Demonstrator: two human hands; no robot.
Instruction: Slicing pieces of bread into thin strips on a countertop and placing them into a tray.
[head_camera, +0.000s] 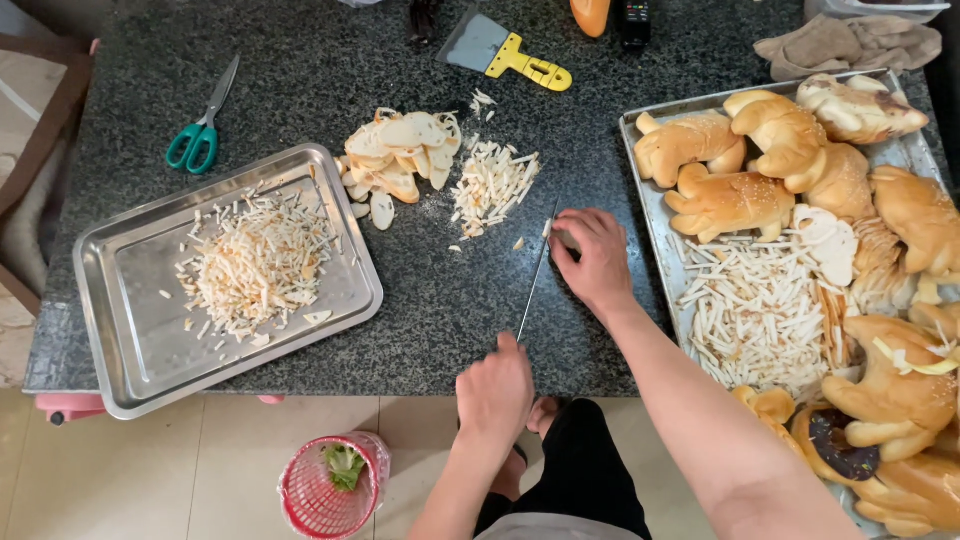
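On the dark speckled counter (330, 60), near its front edge, the left hand (497, 392) clenches a knife (535, 280) handle while the right hand (597, 258) presses fingertips on the blade tip, mid-chop beside bread strips (490, 185); next likely gathering bread slices (400, 155) under the blade.

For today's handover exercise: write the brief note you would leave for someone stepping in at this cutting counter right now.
Left hand grips the knife handle at the counter's near edge; right hand rests on the blade tip.
Bread slices and a small pile of cut strips lie on the counter.
Done: strips heaped in the steel tray and on the baking tray.
Left: the slices and whole loaves remain uncut.
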